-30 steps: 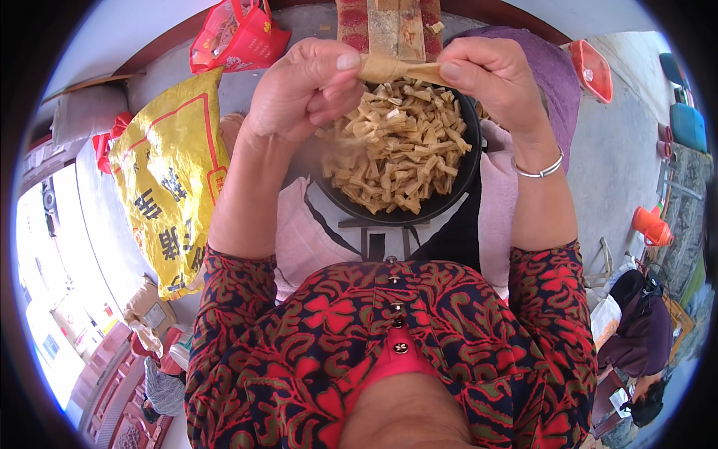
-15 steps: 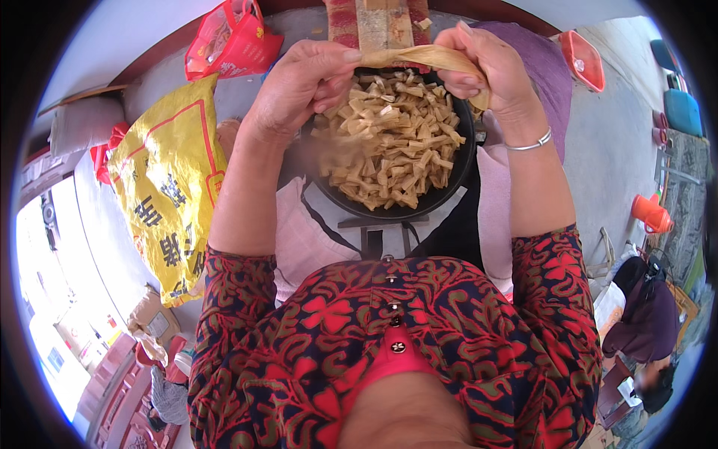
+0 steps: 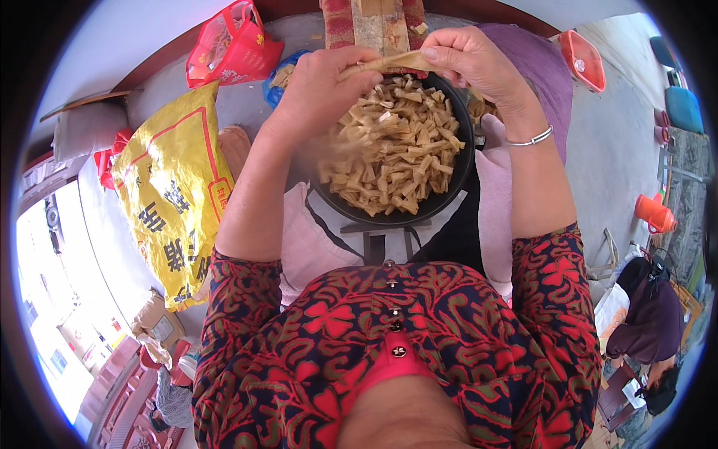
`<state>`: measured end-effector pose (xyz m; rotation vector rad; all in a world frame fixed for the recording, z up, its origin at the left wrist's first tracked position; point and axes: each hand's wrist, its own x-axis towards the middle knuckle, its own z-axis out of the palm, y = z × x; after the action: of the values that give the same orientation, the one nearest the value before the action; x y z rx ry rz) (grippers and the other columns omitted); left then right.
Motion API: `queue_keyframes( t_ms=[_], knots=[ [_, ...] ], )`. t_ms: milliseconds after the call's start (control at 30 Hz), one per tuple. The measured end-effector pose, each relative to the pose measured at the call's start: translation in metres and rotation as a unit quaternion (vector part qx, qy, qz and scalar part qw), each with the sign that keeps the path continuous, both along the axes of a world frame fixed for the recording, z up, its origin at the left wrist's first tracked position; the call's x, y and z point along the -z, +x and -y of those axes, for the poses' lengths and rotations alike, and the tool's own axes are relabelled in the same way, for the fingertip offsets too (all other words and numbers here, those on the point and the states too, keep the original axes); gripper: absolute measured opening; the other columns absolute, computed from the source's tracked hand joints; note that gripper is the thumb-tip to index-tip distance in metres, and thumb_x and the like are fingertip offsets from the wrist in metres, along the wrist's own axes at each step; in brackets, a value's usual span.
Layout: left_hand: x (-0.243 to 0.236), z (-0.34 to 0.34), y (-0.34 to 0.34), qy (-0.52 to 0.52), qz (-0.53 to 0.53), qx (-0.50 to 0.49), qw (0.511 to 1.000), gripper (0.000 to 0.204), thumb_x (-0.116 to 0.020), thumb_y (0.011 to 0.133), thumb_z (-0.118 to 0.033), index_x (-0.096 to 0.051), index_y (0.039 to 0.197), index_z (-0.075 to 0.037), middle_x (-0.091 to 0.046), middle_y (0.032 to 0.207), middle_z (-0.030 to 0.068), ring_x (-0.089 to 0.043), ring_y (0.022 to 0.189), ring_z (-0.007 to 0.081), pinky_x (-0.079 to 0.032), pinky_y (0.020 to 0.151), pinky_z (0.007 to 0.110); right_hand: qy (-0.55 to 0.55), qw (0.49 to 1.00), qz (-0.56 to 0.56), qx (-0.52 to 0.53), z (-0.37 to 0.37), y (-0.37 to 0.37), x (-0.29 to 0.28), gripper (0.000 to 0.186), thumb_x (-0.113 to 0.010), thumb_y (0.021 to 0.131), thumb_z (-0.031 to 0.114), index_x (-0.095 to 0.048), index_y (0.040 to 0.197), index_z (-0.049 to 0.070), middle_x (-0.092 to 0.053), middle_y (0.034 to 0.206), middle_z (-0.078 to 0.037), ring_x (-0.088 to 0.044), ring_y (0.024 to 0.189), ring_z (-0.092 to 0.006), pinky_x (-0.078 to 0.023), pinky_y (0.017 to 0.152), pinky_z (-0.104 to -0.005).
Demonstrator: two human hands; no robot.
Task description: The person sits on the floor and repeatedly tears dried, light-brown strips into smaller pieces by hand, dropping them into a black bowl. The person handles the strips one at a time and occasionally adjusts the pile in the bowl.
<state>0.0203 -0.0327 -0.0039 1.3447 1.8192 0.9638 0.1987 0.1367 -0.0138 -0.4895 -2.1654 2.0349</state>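
Stretched between my hands is a pale tan strip (image 3: 404, 61) that looks like dry husk. My left hand (image 3: 323, 88) grips its left end, fingers curled round it. The thumb and fingers of my right hand (image 3: 475, 66) pinch its other end. Just below, a round black pan (image 3: 465, 153) sits in front of my lap. It is heaped with short, folded and knotted tan pieces (image 3: 404, 153) of similar material. My left forearm and hand cover part of the pan's left side.
A wooden plank on red cloth (image 3: 384, 30) lies beyond the pan. Left are a red bag (image 3: 241, 54), a blue plastic bag (image 3: 275, 96) and a yellow sack (image 3: 161, 202). Right are a purple cloth (image 3: 552, 97), an orange basket (image 3: 583, 61) and another person (image 3: 652, 310).
My right hand has moved left and slightly down along the strip, closer to my left hand, which has shifted right. The strip's held span is shorter, and its right end no longer wraps round my fingers.
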Motion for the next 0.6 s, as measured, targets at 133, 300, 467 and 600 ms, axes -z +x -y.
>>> queue_keyframes(
  t_ms=[133,300,467,600],
  knots=[
    [0.010,-0.010,-0.001,0.076,-0.209,-0.105,0.969,0.027,-0.062,0.087,-0.022,-0.067,0.111,-0.010,-0.067,0.072,0.0080,-0.063,0.064,0.0159,-0.050,0.063,0.029,0.138,0.986,-0.045,0.078,-0.005,-0.017,0.015,0.023,-0.058,0.091,0.018,-0.061,0.074,0.002,-0.051,0.058,0.004,-0.043,0.054,-0.0046,-0.037,0.051,-0.0237],
    [0.010,-0.024,-0.007,0.076,-0.227,-0.169,0.956,0.027,-0.063,0.085,-0.027,-0.069,0.109,-0.017,-0.067,0.078,0.0120,-0.065,0.070,0.0252,-0.050,0.067,0.033,0.240,0.958,-0.049,0.147,-0.015,-0.039,0.026,0.024,-0.060,0.089,0.020,-0.061,0.079,-0.001,-0.050,0.056,-0.006,-0.044,0.052,-0.0123,-0.040,0.053,-0.0301],
    [0.020,-0.032,-0.016,0.084,-0.227,-0.196,0.950,0.027,-0.064,0.084,-0.027,-0.070,0.108,-0.015,-0.069,0.079,0.0121,-0.067,0.074,0.0255,-0.051,0.068,0.034,0.276,0.943,-0.047,0.182,-0.017,-0.054,0.029,0.023,-0.060,0.088,0.021,-0.062,0.079,0.000,-0.050,0.057,-0.011,-0.045,0.051,-0.0184,-0.041,0.054,-0.0323],
    [0.018,-0.035,-0.015,0.082,-0.227,-0.210,0.947,0.028,-0.065,0.084,-0.029,-0.070,0.108,-0.015,-0.070,0.081,0.0125,-0.068,0.076,0.0264,-0.051,0.069,0.035,0.296,0.935,-0.059,0.186,-0.018,-0.055,0.029,0.022,-0.059,0.091,0.018,-0.062,0.079,0.000,-0.049,0.059,0.000,-0.042,0.054,-0.0085,-0.037,0.051,-0.0259]
  ],
)
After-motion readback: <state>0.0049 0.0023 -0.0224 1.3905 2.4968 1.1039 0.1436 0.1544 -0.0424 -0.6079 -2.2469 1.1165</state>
